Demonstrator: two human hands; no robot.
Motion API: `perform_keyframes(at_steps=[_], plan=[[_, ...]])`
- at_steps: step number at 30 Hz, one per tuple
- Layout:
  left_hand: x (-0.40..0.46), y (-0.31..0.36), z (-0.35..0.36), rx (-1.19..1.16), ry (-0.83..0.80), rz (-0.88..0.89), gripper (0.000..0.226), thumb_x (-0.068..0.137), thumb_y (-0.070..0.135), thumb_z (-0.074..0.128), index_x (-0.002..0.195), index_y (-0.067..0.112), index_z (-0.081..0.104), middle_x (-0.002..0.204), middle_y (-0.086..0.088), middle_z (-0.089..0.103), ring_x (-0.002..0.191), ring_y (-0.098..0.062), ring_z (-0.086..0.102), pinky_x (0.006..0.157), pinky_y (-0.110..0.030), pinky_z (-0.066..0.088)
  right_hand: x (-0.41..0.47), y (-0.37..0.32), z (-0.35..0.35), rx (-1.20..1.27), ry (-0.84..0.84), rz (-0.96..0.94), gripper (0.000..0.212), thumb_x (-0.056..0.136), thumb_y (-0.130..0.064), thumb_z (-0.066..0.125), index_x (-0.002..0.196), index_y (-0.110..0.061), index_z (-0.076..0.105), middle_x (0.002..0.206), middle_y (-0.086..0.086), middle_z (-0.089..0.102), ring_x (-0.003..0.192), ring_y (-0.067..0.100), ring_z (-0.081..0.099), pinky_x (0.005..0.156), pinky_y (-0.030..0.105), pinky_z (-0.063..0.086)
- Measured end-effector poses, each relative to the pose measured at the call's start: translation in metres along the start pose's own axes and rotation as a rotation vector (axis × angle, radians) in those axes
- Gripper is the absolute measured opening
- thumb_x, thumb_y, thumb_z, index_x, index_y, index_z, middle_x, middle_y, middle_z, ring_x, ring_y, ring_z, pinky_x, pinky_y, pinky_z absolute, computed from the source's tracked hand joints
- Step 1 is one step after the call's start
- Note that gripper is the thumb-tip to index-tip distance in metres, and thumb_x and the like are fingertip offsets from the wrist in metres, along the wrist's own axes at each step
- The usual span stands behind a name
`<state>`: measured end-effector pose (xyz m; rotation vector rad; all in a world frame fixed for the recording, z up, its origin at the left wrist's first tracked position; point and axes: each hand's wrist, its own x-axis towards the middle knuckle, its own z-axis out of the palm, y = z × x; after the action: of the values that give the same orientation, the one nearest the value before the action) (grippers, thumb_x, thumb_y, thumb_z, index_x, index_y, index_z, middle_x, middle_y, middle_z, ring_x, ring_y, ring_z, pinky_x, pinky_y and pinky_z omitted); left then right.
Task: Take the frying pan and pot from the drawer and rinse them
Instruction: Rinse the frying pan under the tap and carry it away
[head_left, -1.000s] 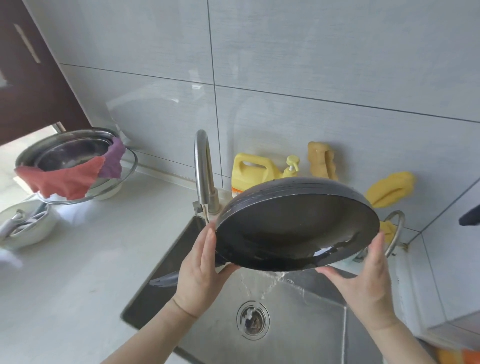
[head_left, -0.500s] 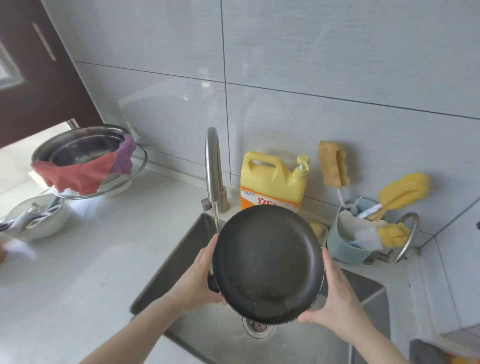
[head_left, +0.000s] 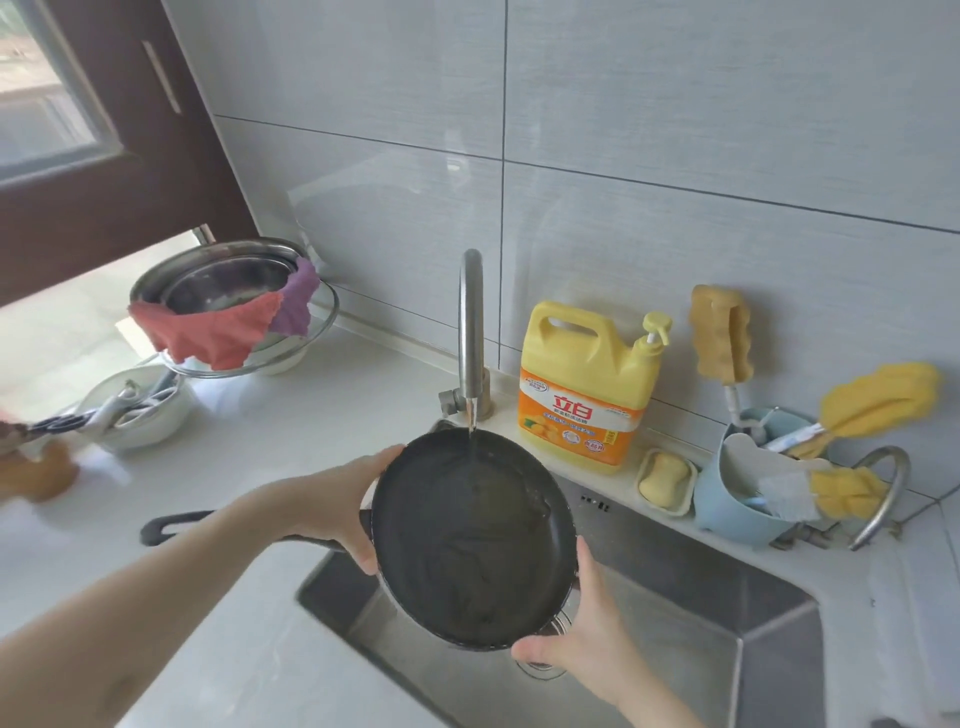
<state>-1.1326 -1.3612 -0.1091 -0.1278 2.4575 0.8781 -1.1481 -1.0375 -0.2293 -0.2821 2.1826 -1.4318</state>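
**Pan under the running tap**

Head view: the pan (head_left: 470, 540) is held over the sink (head_left: 691, 613), its dark inside facing up towards the camera, with both hands on its rim. The left hand (head_left: 340, 512) grips the left edge where the handle (head_left: 174, 525) joins, fingers curled round the rim; the handle sticks out to the left over the counter (head_left: 260, 457). The right hand (head_left: 576, 644) holds the lower right edge, thumb along the front rim and fingers behind it. A thin stream of water falls from the tap (head_left: 470, 332) onto the far part of the pan, and water lies inside it. The soap jug (head_left: 587, 384) stands on the ledge just behind the pan, a soap bar (head_left: 665, 480) in its dish beside it. A stack of bowls (head_left: 234, 306) with cloths draped over sits on the counter at left. The pot cannot be picked out here.
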Motion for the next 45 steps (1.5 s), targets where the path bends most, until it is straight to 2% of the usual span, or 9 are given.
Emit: perform_keyframes(at_steps=[6,11,17,20,23,27,32,36,45], plan=[[-0.009,0.013,0.005,0.274,0.325,0.056,0.135,0.058,0.03,0.086,0.146,0.053,-0.013,0.14,0.023,0.026,0.086,-0.01,0.063,0.076,-0.027,0.052,0.009,-0.013,0.011,0.033,0.137,-0.142,0.148,0.038,-0.052,0.096,0.143,-0.059,-0.007,0.133,-0.054,0.013,0.123,-0.021,0.035,0.095,0.004,0.035],[0.0,-0.007,0.035,0.008,0.476,0.144,0.136,0.056,0.032,0.091,0.143,0.059,-0.01,0.14,0.023,0.027,0.083,-0.001,0.06,0.073,-0.017,0.048,0.023,-0.04,-0.034,-0.196,0.19,-0.25,0.151,0.043,-0.044,0.098,0.154,-0.041,-0.004,0.155,-0.025,0.013,0.142,-0.01,0.013,0.115,0.025,0.023],[0.018,-0.011,0.069,-0.469,0.285,0.268,0.127,0.059,0.001,0.09,0.152,0.041,0.013,0.147,0.008,0.043,0.122,-0.019,0.058,0.097,-0.044,0.051,0.024,-0.075,-0.096,-0.382,-0.024,-0.227,0.149,0.044,-0.037,0.097,0.153,-0.044,-0.005,0.14,-0.031,0.013,0.132,-0.012,0.018,0.109,0.02,0.022],[0.021,-0.01,0.069,-0.51,0.105,0.168,0.117,0.063,0.004,0.089,0.14,0.055,0.017,0.138,0.022,0.05,0.114,-0.009,0.063,0.096,-0.032,0.051,0.023,-0.077,-0.109,-0.311,-0.036,-0.187,0.145,0.034,-0.045,0.097,0.147,-0.058,0.008,0.138,-0.026,0.027,0.132,-0.007,0.032,0.112,0.029,0.032],[0.019,-0.011,0.054,-0.418,-0.055,0.085,0.112,0.065,0.016,0.091,0.141,0.057,0.021,0.134,0.023,0.055,0.117,-0.004,0.058,0.107,-0.036,0.043,0.018,-0.067,-0.104,-0.217,-0.073,-0.174,0.136,0.031,-0.047,0.099,0.143,-0.06,0.022,0.138,-0.017,0.041,0.128,0.005,0.048,0.11,0.04,0.042],[0.01,-0.009,0.022,-0.199,-0.104,0.004,0.109,0.057,0.026,0.091,0.135,0.063,0.025,0.133,0.029,0.051,0.126,0.005,0.046,0.113,-0.033,0.032,0.006,-0.034,-0.071,-0.092,-0.105,-0.094,0.135,0.035,-0.027,0.099,0.148,-0.044,0.026,0.134,-0.011,0.049,0.113,0.002,0.06,0.095,0.025,0.053],[0.001,0.002,0.0,-0.045,0.017,0.037,0.112,0.055,0.015,0.089,0.135,0.059,0.024,0.128,0.028,0.048,0.106,0.013,0.05,0.087,-0.014,0.043,0.006,-0.004,-0.018,0.038,-0.018,0.008,0.146,0.043,0.001,0.095,0.154,-0.035,0.007,0.134,-0.013,0.038,0.11,-0.004,0.053,0.068,0.004,0.048],[0.002,0.008,0.003,0.059,0.177,0.054,0.127,0.053,0.024,0.087,0.128,0.073,-0.004,0.129,0.02,0.039,0.102,0.0,0.053,0.085,-0.018,0.043,0.011,0.0,-0.009,0.012,0.073,-0.079,0.165,0.022,-0.048,0.099,0.153,-0.039,-0.003,0.146,-0.016,0.024,0.128,0.01,0.047,0.103,0.023,0.044],[0.029,0.027,0.054,-0.127,0.171,0.156,0.127,0.052,0.026,0.091,0.143,0.052,0.006,0.142,0.032,0.03,0.135,0.001,0.03,0.114,-0.023,0.026,0.012,-0.008,-0.087,-0.209,0.03,-0.094,0.157,0.026,-0.046,0.098,0.154,-0.043,0.007,0.151,-0.016,0.027,0.14,0.002,0.032,0.117,0.036,0.033]])
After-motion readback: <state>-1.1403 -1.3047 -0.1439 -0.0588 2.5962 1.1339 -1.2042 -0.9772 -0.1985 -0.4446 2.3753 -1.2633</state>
